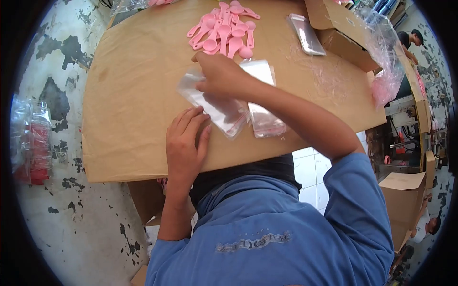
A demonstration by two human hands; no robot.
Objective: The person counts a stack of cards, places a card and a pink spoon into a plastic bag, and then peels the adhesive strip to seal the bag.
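My left hand rests on the brown-covered table, its fingers stretched out and their tips at the near left edge of a clear plastic bag. My right hand reaches across above that bag, with the index finger pointing left and the thumb apart from it; its other fingers are hidden. Just beyond it lies a heap of pink plastic measuring spoons. Under my right forearm, a stack of clear bags lies beside the first bag, partly covered by the arm.
Another pack of clear bags lies beside an open cardboard box at the back right. Thin plastic scraps and a crumpled clear bag are near it. A peeling wall stands left; other people are at far right.
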